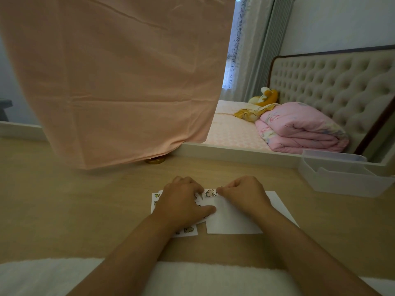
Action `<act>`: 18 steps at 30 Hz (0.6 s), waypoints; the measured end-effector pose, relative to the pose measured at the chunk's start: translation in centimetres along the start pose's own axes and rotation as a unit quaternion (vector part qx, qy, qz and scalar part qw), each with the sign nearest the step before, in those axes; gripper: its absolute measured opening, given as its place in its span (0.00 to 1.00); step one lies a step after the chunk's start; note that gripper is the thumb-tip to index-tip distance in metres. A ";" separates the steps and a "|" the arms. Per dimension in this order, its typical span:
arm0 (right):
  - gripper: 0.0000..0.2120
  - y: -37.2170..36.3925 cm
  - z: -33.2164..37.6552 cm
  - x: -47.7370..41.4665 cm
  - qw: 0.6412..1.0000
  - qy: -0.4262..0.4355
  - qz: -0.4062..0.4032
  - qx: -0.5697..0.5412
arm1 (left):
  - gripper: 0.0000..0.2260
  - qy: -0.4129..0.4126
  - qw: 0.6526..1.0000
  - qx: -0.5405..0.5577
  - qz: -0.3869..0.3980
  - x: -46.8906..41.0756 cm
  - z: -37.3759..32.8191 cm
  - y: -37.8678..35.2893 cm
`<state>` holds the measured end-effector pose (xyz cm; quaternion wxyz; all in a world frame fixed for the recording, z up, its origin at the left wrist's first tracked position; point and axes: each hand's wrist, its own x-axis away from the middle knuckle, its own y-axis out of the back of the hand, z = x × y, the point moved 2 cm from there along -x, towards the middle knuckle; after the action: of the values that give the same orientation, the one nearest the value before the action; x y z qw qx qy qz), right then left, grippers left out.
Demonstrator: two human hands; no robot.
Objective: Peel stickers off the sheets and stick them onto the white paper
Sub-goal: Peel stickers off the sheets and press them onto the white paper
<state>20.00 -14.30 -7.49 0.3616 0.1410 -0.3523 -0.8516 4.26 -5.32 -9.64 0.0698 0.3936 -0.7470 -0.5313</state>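
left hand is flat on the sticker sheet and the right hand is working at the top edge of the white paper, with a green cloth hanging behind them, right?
Nearly. The cloth is peach-pink, not green, as the head view shows. The left hand does rest on the sticker sheet, and the right hand works at the white paper's top edge.

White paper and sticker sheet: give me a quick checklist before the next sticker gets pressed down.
1. White paper flat on the desk: ok.
2. Left hand pinning the sticker sheet: ok.
3. Right hand at the paper's far edge: ok.
4. Sticker in the right grip: cannot tell, fingers curled over it.
5. One sticker already on the paper: ok.
6. Bare paper left for more: ok.
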 end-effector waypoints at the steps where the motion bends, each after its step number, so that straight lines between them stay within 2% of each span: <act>1: 0.13 0.0 0.0 0.0 1.000 0.000 -0.002 0.005 | 0.24 0.000 1.000 0.005 -0.001 0.0 0.1 0.0; 6: 0.12 -0.4 0.0 -0.3 0.999 -0.001 -0.016 0.044 | 0.30 -0.025 1.000 0.008 -0.006 0.1 0.1 0.0; 11: 0.12 -0.8 0.0 -0.2 0.995 -0.004 -0.032 0.096 | 0.22 -0.122 0.992 -0.008 0.030 0.3 -0.6 0.0; 18: 0.18 -0.1 0.4 0.8 0.976 0.046 -0.073 0.201 | 0.19 -0.129 0.984 -0.083 0.085 0.3 -1.1 -0.1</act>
<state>19.17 -14.66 -7.27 0.2787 0.2754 -0.4880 -0.7800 4.69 -6.33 -9.36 0.0504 0.2492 -0.7339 -0.6299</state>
